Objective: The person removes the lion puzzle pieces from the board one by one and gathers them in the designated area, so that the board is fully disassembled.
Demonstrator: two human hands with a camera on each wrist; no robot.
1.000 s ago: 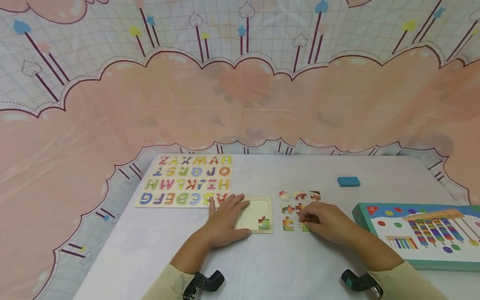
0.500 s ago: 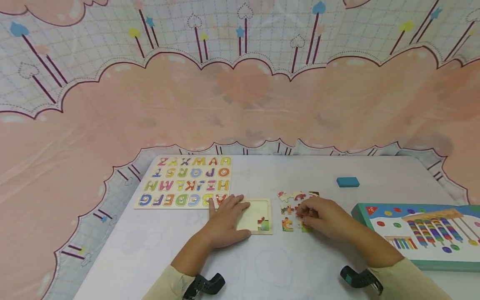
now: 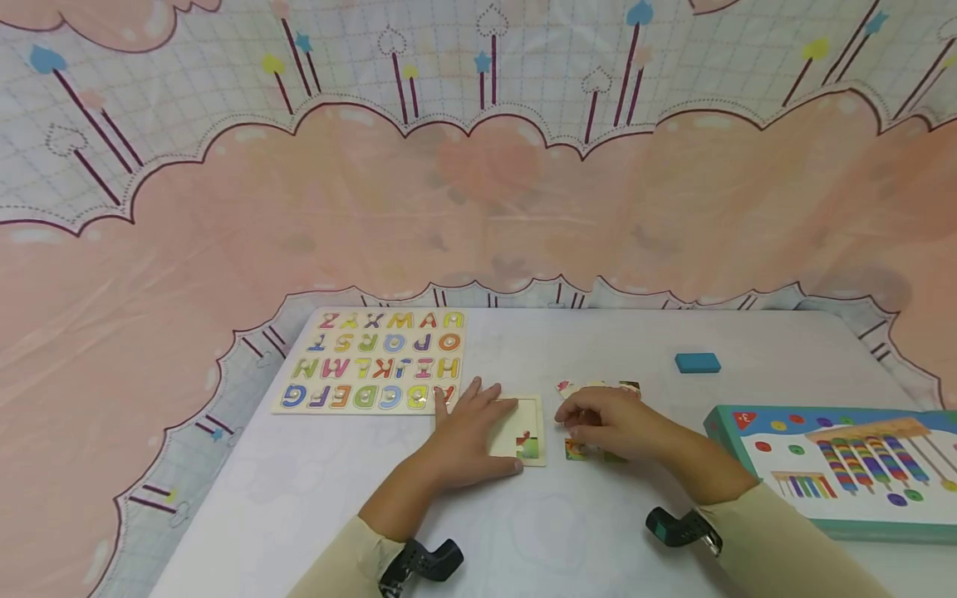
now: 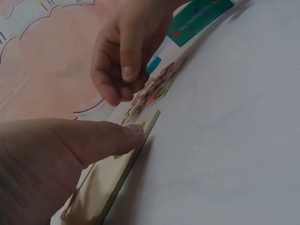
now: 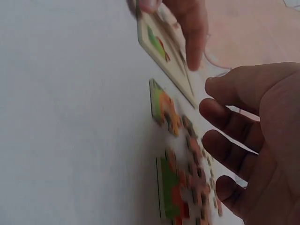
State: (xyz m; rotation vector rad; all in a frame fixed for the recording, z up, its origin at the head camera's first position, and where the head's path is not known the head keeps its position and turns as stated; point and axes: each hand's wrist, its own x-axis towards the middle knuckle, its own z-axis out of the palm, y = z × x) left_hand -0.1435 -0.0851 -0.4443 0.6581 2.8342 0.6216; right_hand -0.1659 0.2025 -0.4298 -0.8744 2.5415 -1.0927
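My left hand [image 3: 465, 444] lies with spread fingers over a shallow wooden puzzle tray [image 3: 540, 407]. Its thumb [image 4: 124, 136] rests on the near rim. One jigsaw piece [image 3: 527, 447], green with a bit of red, sits in the tray's near right corner. Just right of the tray, my right hand [image 3: 620, 422] hovers over loose jigsaw pieces [image 5: 164, 108], covering most of them in the head view. Its fingers are loosely bent, and the right wrist view shows nothing between them and the thumb.
A wooden alphabet board [image 3: 374, 363] lies at the back left, beside the tray. A small blue block [image 3: 698, 363] lies farther back on the right. At the right edge is a large flat toy box [image 3: 845, 473] with a green side. A patterned cloth [image 3: 478, 208] hangs behind the table.
My right hand has moved left over the loose pieces, closer to the tray. My left hand has shifted slightly right on the tray. The piece in the corner stays put.
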